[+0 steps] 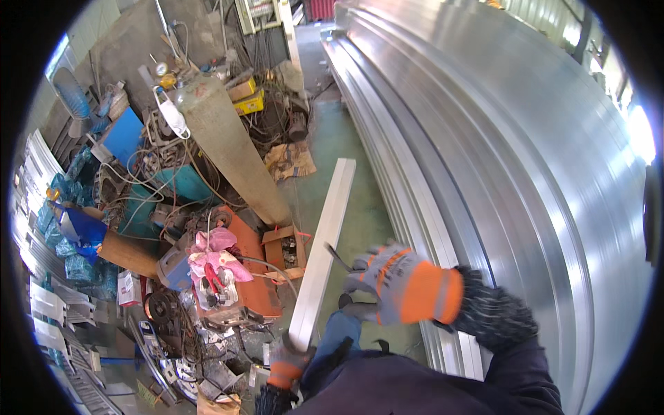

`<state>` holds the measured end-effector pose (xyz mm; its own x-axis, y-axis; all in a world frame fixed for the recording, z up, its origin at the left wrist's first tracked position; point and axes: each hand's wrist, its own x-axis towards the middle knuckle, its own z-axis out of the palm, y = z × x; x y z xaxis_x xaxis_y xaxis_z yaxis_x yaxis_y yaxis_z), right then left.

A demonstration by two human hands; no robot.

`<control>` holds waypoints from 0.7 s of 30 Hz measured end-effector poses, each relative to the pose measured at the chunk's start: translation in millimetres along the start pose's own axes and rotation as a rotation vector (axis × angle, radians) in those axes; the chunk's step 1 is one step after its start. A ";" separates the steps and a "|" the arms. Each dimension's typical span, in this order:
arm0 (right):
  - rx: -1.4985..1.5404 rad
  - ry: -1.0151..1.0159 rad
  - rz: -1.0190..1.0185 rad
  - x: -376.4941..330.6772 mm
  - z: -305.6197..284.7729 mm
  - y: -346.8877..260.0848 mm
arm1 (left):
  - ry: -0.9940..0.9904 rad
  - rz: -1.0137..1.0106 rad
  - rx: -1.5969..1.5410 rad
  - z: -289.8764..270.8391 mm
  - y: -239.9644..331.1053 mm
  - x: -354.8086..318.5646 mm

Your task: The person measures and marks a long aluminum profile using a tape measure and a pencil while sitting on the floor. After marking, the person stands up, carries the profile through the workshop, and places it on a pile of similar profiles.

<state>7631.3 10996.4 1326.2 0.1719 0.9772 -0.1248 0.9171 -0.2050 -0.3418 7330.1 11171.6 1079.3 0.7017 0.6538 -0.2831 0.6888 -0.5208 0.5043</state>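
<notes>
My left hand, in a grey and orange work glove, is wrapped round the near end of a long pale square metal tube. The tube slants up and away from me, its far end over the green floor. To its right, my right hand wears a matching glove and is apart from the tube. A thin dark stick-like piece juts from its fingers toward the tube; its kind is too small to tell. The fingers look closed round it, though part of the grip is hidden.
A stack of long shiny metal profiles fills the right side. On the left stand a tall gas cylinder, an orange machine with pink cloth and red-handled pliers, a cardboard box, and tangled cables.
</notes>
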 end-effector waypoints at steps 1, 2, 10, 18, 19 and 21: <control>-0.143 0.032 -0.176 26.1 -71.7 -0.8 | 0.024 -0.035 0.006 -12.1 6.6 37.3; -0.240 0.120 -0.337 48.4 -126.8 4.9 | 0.015 -0.050 -0.074 -31.6 21.8 68.5; -0.448 0.383 -0.636 198.1 -324.5 229.4 | -0.070 0.055 -0.096 -80.1 256.3 406.6; -0.454 0.439 -0.689 360.1 -457.2 528.8 | -0.041 0.052 -0.087 -69.3 451.3 736.1; -0.437 0.434 -0.670 385.6 -476.7 565.0 | -0.062 0.055 -0.094 -71.9 477.7 777.2; -0.426 0.426 -0.635 435.9 -513.8 636.0 | -0.103 0.065 -0.115 -76.3 527.3 866.0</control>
<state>8474.3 11320.6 1532.9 -0.3754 0.8545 0.3589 0.9268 0.3403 0.1590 8287.0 11505.0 1162.3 0.7632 0.5578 -0.3262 0.6201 -0.4903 0.6125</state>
